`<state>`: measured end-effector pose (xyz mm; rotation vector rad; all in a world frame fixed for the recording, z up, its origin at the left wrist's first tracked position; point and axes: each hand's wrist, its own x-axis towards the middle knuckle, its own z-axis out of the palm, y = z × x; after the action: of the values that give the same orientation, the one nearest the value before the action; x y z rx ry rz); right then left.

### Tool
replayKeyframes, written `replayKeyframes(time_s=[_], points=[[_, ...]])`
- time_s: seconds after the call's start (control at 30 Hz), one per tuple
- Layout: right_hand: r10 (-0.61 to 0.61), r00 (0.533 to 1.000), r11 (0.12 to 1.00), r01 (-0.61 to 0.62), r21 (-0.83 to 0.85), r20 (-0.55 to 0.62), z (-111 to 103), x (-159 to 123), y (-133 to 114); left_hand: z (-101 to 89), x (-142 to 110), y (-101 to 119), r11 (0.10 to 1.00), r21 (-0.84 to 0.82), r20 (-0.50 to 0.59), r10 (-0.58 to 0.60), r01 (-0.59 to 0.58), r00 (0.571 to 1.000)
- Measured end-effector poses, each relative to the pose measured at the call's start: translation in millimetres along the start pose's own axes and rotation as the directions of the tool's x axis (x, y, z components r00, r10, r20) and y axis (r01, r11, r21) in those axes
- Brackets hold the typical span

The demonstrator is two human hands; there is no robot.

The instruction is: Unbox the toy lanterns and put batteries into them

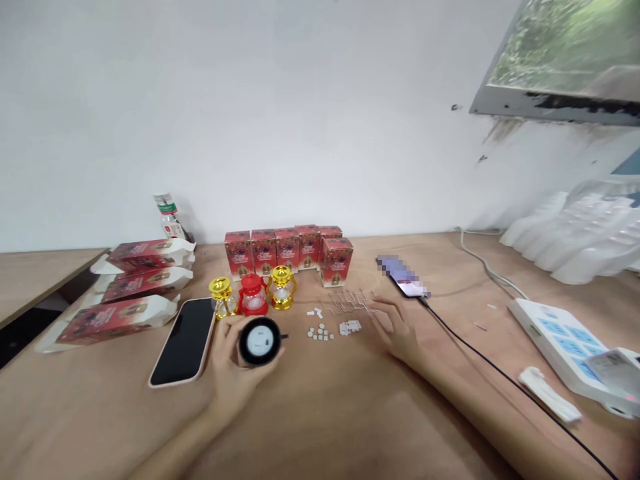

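My left hand (pixel 233 363) is wrapped around a small black lantern (pixel 260 341), whose round underside with a pale disc faces up toward me. My right hand (pixel 400 337) rests low over the table with fingers bent and apart, its fingertips beside a spread of thin bent metal wires (pixel 350 301). Between the hands lie several button cells (pixel 320 333), small white pieces (pixel 350 327) and a few more white bits (pixel 316 313). Just beyond my left hand stand a gold lantern (pixel 223 298), a red lantern (pixel 253 295) and another gold lantern (pixel 282 288).
Several red printed boxes (pixel 277 252) stand along the wall; flattened or open boxes (pixel 117 320) lie at left. A phone (pixel 184 343) lies by my left hand, another phone (pixel 403 277) with a black cable at right. A power strip (pixel 565 347) and plastic bags (pixel 575 227) occupy the right.
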<state>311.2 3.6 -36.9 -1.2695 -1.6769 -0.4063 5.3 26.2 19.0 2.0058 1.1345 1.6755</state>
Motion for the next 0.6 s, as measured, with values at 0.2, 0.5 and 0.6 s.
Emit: replayKeyframes(time_s=[0.2,0.5,0.6], points=[[-0.233,0.969,0.929,0.248,0.275,-0.087,32,-1,-82,-4.2,-9,-9,0.856,0.134,0.278,0.451,-0.5,0.848],[-0.364,0.929,0.86,0.362,0.36,-0.065,44,7,-121,-4.4,-18,-20,0.768,0.194,0.405,0.504,-0.611,0.763],[-0.357,0.934,0.85,0.322,0.416,0.006,41,11,-122,-4.3,-19,-23,0.775,0.207,0.432,0.475,-0.597,0.767]])
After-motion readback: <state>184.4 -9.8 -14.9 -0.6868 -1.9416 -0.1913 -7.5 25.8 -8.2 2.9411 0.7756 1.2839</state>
